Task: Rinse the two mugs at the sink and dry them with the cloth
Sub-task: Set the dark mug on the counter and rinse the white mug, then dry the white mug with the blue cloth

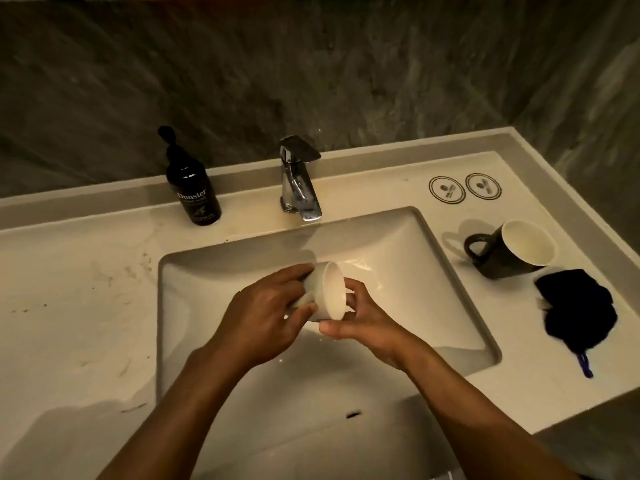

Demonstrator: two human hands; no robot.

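Head view: over the middle of the sink (450, 271), both hands hold a white mug (329, 292) tipped on its side, mouth facing right. Left hand (263, 317) wraps the body and handle; right hand (363, 323) pinches the rim, fingers inside. By the counter's right edge stand a black mug (509, 252) and, just beside it, a dark cloth (578, 306). Tap (299, 181) and soap bottle (192, 181) line the back edge.

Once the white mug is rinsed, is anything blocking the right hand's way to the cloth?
Nothing visible. The dark cloth lies bare on the counter right of the sink; the dark mug stands behind it, aside from the right hand.
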